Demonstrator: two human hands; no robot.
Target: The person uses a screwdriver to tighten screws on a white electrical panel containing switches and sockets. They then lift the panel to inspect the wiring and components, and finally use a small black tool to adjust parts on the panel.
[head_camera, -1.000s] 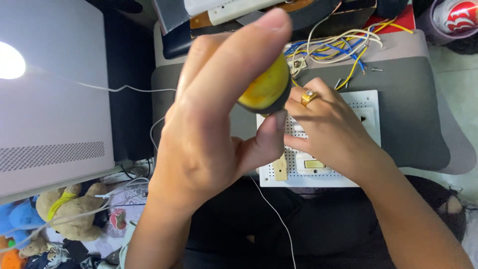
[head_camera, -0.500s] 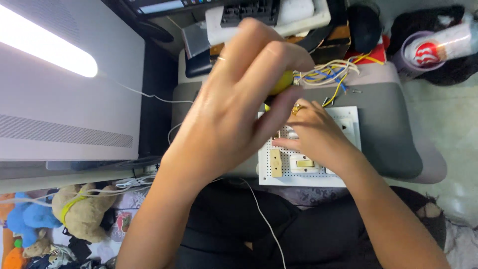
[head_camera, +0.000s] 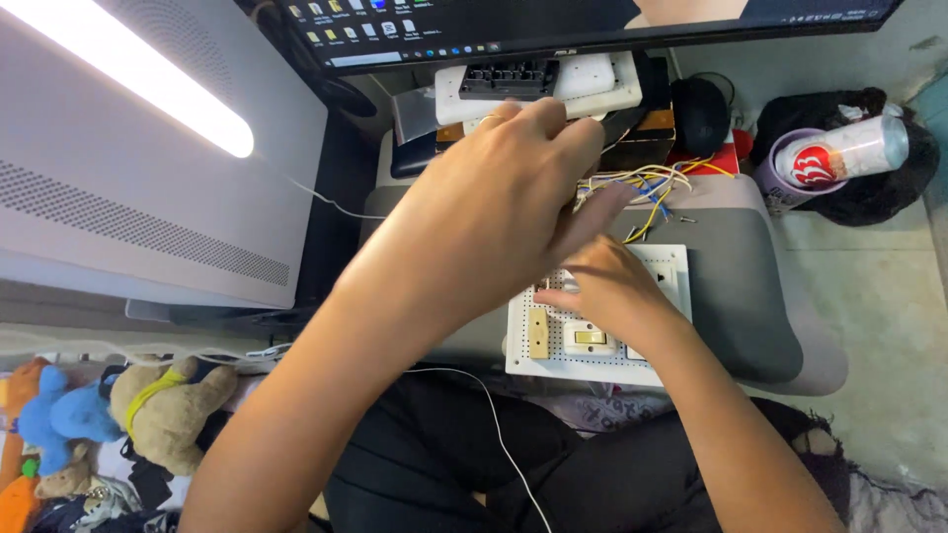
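One white perforated board (head_camera: pixel 592 357) lies flat on a grey cushion (head_camera: pixel 736 296), its long axis running left to right. It carries one beige upright block (head_camera: pixel 538 333) and one white rocker switch (head_camera: pixel 591 339). The right hand (head_camera: pixel 612 291) rests on the board, its grip not readable. The left hand (head_camera: pixel 494 212) hangs above with fingers loosely spread, gripping nothing visible. One bundle of coloured wires (head_camera: pixel 647 188) lies behind the board.

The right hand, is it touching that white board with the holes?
Touching. The head view shows the right hand lying flat on the white board, its fingers pressed onto the surface with no gap visible.
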